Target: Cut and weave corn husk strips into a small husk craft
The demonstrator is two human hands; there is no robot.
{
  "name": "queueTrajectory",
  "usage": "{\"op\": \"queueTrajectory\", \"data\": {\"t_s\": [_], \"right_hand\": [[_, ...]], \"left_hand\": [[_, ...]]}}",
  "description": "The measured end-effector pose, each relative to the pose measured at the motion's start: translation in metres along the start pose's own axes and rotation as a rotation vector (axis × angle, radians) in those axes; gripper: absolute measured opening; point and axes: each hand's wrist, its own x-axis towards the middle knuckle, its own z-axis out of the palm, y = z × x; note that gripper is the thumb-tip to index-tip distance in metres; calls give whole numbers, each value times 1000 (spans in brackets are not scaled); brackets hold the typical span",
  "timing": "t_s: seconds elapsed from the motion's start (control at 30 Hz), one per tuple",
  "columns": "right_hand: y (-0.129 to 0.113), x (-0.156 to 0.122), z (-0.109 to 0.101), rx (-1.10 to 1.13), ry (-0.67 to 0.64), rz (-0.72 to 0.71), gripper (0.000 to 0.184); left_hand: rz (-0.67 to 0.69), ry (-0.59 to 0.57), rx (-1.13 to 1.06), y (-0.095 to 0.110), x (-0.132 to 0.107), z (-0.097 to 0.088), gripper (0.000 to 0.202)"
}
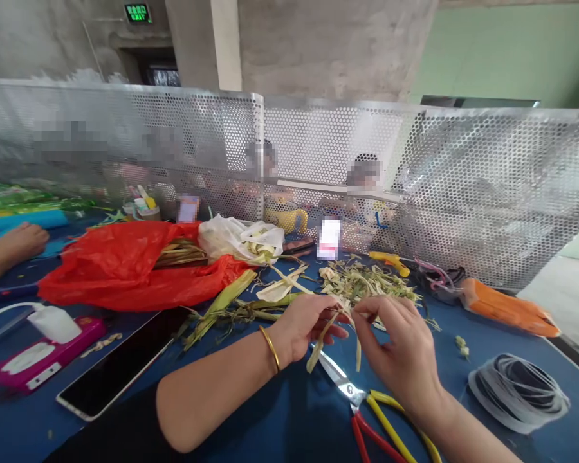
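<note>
Near the middle of the blue table, my left hand point(309, 325), with a gold bangle at the wrist, holds a pale dried husk strip point(322, 344) between thumb and fingers. One end of the strip hangs below my palm. My right hand point(400, 341) is closed in a pinch on the same husk piece, close to my left fingertips; another narrow end dangles beneath it. Below my hands lie scissors point(351, 391) with red and yellow handles, partly covered by my right wrist. A heap of dried husk scraps point(367, 283) is just beyond my fingers.
A red plastic bag point(106, 263) and a white plastic bag point(222, 235) hold dried husks. At left are a phone point(125, 363) and a magenta power strip point(43, 360). Coiled clear cord point(518, 392) and an orange packet point(506, 305) lie right. A perforated screen point(318, 141) stands behind; another person's hand point(26, 241) is far left.
</note>
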Motion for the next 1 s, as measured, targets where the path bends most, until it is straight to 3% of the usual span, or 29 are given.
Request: {"op": "queueTrajectory", "data": {"t_s": [0.13, 0.43, 0.6, 0.77, 0.9, 1.0], "right_hand": [[-4, -3, 4, -168, -81, -196, 7], [5, -13, 22, -300, -168, -272, 19], [2, -12, 18, -378, -144, -420, 21], [-3, -14, 25, -356, -222, -556, 25], [-2, -15, 26, -234, -185, -481, 22], [3, -11, 19, 3, -69, -206, 18]], "left_hand": [[13, 14, -116, 9, 0, -1, 13], [18, 13, -372, 13, 2, -2, 12], [49, 28, -385, 12, 2, 0, 14], [106, -44, -273, 1, -3, 7, 12], [155, -67, -208, -6, -5, 9, 15], [177, -46, -183, -6, -5, 8, 14]]}}
